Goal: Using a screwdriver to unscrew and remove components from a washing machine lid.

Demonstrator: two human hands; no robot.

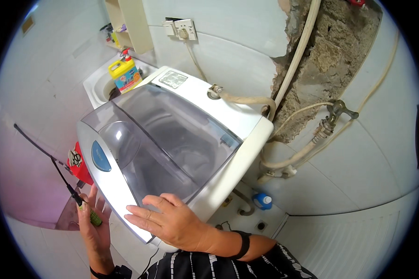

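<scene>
My left hand (92,221) holds a green-and-black handheld tool (95,217) with a long, thin black flexible rod rising to the upper left, beside the washing machine's front left corner. My right hand (169,220) lies with fingers spread on the white front panel and edge of the top-loading washing machine (253,139). The machine's translucent grey lid (160,132) is down. A blue oval panel (101,156) sits left of it. Just behind my left hand is a red object (83,169) with something pale on it.
A sink (92,83) with a yellow jug (125,75) stands behind. A shelf (141,25), socket (185,30), hose (249,100) and tap (341,109) are on the walls, beside broken plaster (323,51). A blue bottle (262,201) and drain (260,226) are low at right.
</scene>
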